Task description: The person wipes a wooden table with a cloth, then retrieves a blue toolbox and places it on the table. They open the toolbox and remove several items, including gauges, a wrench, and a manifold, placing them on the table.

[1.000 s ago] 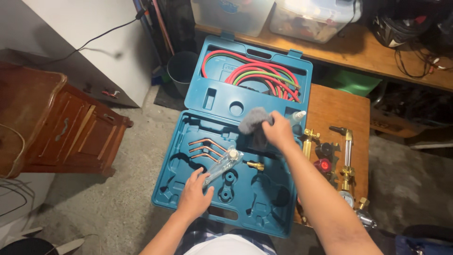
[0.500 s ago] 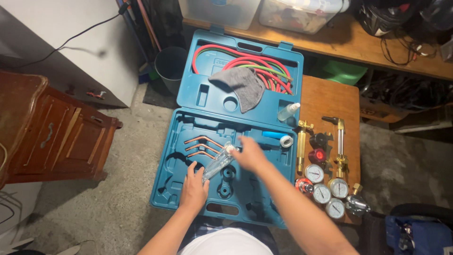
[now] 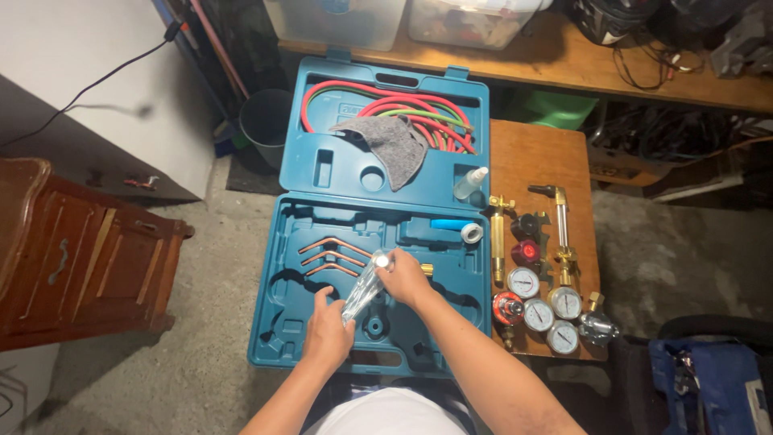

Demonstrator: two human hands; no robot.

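An open blue plastic tool case lies on my lap. Both hands hold a clear plastic packet over its moulded tray: my left hand grips the near end, my right hand pinches the far end. Three copper bent tips sit in slots just left of the packet. A brass fitting peeks out beside my right hand. A grey cloth lies on the lid over red and green hoses.
A small wooden table to the right carries brass torch parts, several pressure gauges and a clear bottle. A wooden cabinet stands left, a dark bucket behind the case, a cluttered bench at the back.
My right hand left the grey cloth on the lid and came down to grip the packet's far end. The view shifted, showing the gauges on the table.
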